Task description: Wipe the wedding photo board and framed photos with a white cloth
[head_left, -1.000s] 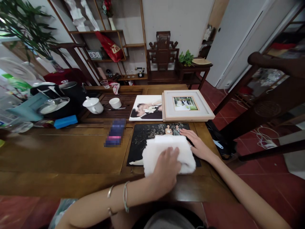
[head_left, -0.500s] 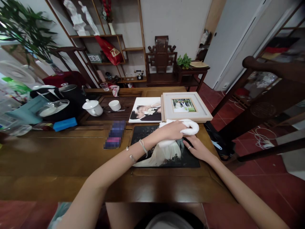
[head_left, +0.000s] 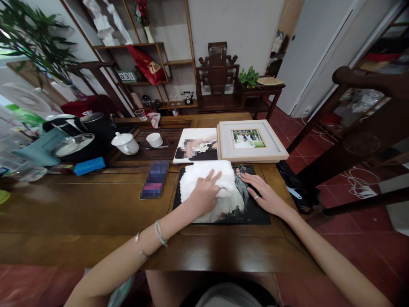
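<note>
White towel (head_left: 191, 177), folded and thick, lies on the left and upper part of a dark wedding photo panel (head_left: 234, 207), which sits flat on the brown wooden surface (head_left: 96, 213) in front of the person. Left hand (head_left: 204, 196) is palm down on the towel, a couple of fingers loosely out and a bit apart; can't tell if it pinches any cloth. Right hand (head_left: 264, 197) is open, fingers stretched out, resting on the panel's right side, gripping nothing; ring on one finger. Pale dress and grey-suited figure show on the panel between towel and right hand. Behind the panel: white-edged photo print (head_left: 207, 145) at left, light wood picture frame (head_left: 226, 149) at right, side by side; towel's far edge is close to the print, contact unclear. Left of the panel, a pixelated dark blue item (head_left: 155, 177) lies on the surface. Farther back left, white cup (head_left: 154, 140) and white lidded teapot (head_left: 125, 144) stand on a dark slatted tea tray (head_left: 174, 131). Blue box (head_left: 90, 166) near the teapot, nearer the person.
</note>
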A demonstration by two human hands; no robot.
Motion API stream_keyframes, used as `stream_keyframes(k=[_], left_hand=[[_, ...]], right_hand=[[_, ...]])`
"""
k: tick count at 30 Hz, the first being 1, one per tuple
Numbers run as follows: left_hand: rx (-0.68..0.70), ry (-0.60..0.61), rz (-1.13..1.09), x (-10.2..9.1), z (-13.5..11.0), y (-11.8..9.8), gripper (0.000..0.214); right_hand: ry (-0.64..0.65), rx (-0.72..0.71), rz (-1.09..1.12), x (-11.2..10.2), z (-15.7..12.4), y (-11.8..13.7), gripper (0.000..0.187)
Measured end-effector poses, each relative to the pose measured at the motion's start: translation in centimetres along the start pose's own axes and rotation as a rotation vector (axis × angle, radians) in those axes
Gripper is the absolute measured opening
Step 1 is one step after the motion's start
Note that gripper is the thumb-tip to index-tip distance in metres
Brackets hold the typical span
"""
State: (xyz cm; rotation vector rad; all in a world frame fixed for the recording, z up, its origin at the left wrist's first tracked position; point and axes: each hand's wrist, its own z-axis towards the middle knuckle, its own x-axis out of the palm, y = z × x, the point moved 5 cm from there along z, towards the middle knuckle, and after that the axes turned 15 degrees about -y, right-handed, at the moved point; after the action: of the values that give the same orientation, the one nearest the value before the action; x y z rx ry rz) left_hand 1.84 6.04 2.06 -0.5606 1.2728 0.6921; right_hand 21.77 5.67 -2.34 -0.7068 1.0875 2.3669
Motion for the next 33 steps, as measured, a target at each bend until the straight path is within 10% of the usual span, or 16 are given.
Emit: stream_keyframes(k=[7, 17, 26, 33], left_hand=[[-0.006, -0.078, 0.155, -0.4, -3.5, 4.6, 0.036], [0.169, -0.042, 0.027, -0.7, -11.9, -5.7, 0.013], [-0.081, -0.036, 0.133, -0.6, -4.5, 3.4, 0.025], [0.082, -0.140, 0.014, 1.3, -5.0, -6.6, 0.017]], right_hand=[[-0.022, 0.010, 0.012, 0.0, 0.0, 0.1, 0.037], [-0.010, 0.015, -0.001, 0.1, 0.0, 0.0, 0.037], [-0.016, 0.009, 0.008, 0.0, -0.1, 0.0, 0.037], [0.002, 0.010, 0.010, 0.1, 0.0, -0.1, 0.038]])
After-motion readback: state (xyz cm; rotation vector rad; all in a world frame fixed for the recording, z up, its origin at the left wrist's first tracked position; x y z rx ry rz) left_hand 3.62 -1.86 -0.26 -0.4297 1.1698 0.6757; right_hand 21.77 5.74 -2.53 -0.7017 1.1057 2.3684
